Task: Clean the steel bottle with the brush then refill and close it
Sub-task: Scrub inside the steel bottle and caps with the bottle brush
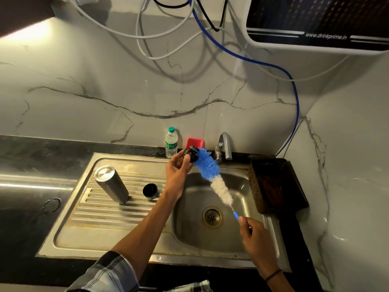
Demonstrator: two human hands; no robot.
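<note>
Left hand (177,171): pinches a small black bottle stopper (191,155) over the stainless sink basin (242,234).
Right hand (255,234): grips the blue handle of the blue-and-white bristle brush (212,175), head against the stopper.
Bottle: cylindrical steel bottle (111,184) stands inverted on the ribbed drainboard (101,211), black cup lid (150,191) beside it.
Progress: stopper scrubbing apparently underway; refilling and closing remain.
Setting: marble-pattern wall, curved tap (224,145), wall-mounted water purifier (320,24).

Sink drainboard (105,220): steel bottle (111,184) inverted, black cup (150,191).

Sink basin (189,232) open, tap (224,145) behind, basket (273,184) blocking right
</note>
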